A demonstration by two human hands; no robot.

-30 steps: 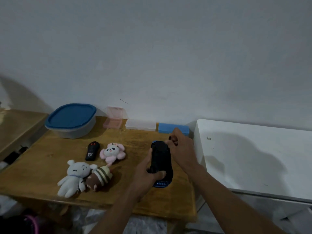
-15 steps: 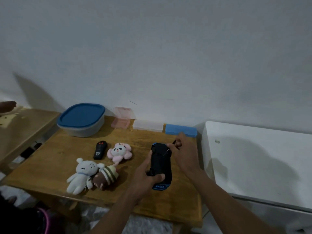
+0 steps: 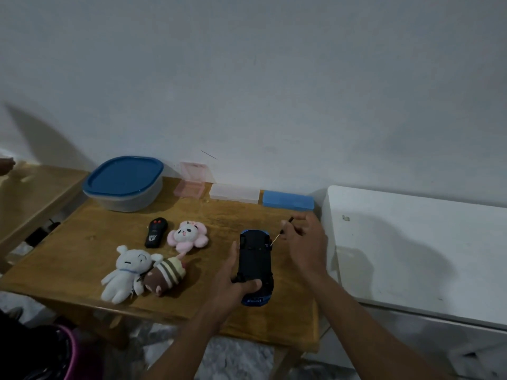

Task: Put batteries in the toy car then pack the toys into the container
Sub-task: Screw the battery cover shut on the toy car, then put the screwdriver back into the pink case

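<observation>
Gripping upturned toy car [image 3: 255,259], left hand [image 3: 233,289]; right hand [image 3: 304,242] pinches screwdriver [image 3: 275,238]; table [image 3: 301,311] right edge close by.

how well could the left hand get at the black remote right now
Probably not yet: the left hand grips the toy car. Freed, likely yes; only the pink plush lies beside the remote.

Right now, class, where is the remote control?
Head view: the remote control lies on the table, just left of the pink plush, nearer than the blue-lidded container.
</observation>
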